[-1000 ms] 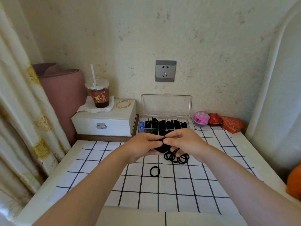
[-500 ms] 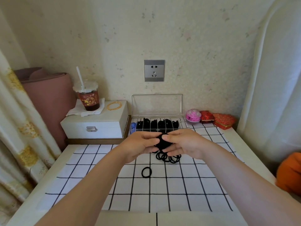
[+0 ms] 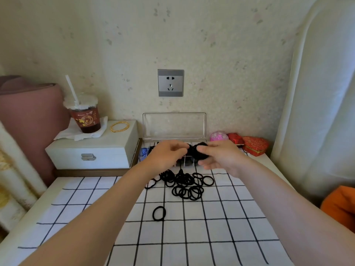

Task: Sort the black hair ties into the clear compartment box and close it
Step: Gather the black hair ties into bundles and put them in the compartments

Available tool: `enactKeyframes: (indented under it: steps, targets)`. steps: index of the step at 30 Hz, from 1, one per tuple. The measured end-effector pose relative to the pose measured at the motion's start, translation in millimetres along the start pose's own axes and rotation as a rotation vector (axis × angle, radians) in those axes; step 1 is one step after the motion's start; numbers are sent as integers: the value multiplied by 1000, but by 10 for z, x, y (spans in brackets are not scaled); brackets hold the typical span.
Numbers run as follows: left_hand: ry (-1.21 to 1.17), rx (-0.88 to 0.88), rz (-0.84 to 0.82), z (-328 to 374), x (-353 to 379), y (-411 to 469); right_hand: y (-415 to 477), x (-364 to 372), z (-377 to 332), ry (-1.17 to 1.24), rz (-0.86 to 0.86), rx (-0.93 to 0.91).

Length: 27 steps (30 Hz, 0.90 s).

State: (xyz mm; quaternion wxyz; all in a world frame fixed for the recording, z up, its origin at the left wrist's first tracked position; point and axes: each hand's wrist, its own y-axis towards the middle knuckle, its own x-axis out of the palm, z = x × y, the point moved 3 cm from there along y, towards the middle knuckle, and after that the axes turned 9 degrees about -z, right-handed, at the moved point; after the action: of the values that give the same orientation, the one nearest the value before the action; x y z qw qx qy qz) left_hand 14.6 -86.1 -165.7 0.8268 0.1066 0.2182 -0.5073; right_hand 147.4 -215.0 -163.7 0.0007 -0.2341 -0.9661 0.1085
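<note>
Ties, one bunch, now over open box at far side, carried up from pile. Your left hand and right hand both pinch bunch. Likely drop-in next; pile and stray tie remain on bench.

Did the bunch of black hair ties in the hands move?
Yes. The bunch of black hair ties, held by the left hand and right hand, went farther away, from above the loose pile to over the clear compartment box.

Single head-worn wide-angle view, facing forward and down, close over the table, wall behind
</note>
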Motion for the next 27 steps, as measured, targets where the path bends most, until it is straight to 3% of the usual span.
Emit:
enactKeyframes:
  steps: [4, 9, 16, 20, 23, 27]
  targets:
    - [289, 91, 64, -38, 14, 267, 268, -216, -20, -254, 237, -77]
    - [541, 196, 104, -165, 57, 514, 523, -227, -17, -592, 342, -129]
    - [566, 203, 76, -335, 109, 676, 707, -71, 11, -1102, 304, -37]
    - [537, 213, 87, -379, 105, 691, 812, 8, 76, -1271, 258, 43]
    - [538, 240, 70, -379, 134, 660, 868, 9, 90, -1331, 154, 63]
    - [638, 251, 34, -373, 177, 614, 812, -22, 3, -1222, -50, 18]
